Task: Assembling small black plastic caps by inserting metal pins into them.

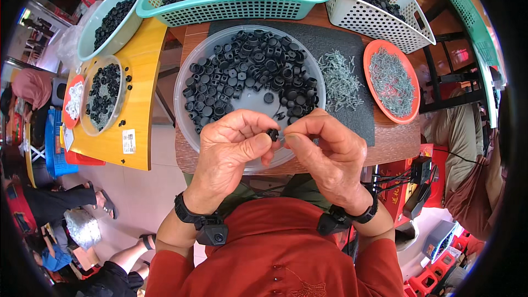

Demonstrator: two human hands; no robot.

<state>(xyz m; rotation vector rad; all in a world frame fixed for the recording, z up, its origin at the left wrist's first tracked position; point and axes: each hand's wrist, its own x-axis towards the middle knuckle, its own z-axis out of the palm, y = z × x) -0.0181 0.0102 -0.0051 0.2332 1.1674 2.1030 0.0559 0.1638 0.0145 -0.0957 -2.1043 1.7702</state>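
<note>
My left hand [228,143] pinches a small round black plastic part [272,133] between thumb and fingertips, over the near side of a round translucent tub [250,102]. Close beside it, my right hand [333,151] has its thumb and forefinger pressed together, almost touching the part. Whatever sits between those right fingertips is too small to make out. Many loose black plastic caps [242,71] fill the far part of the tub. To the right, a heap of thin metal pins or screws [339,80] lies on a dark mat [363,126].
An orange plate [416,91] of similar metal pieces is at the right. Behind stand a teal basket [236,9] and a white basket [379,28] of black parts. A yellow table [142,104] on the left carries a pale green bowl [88,47]. Other people sit nearby.
</note>
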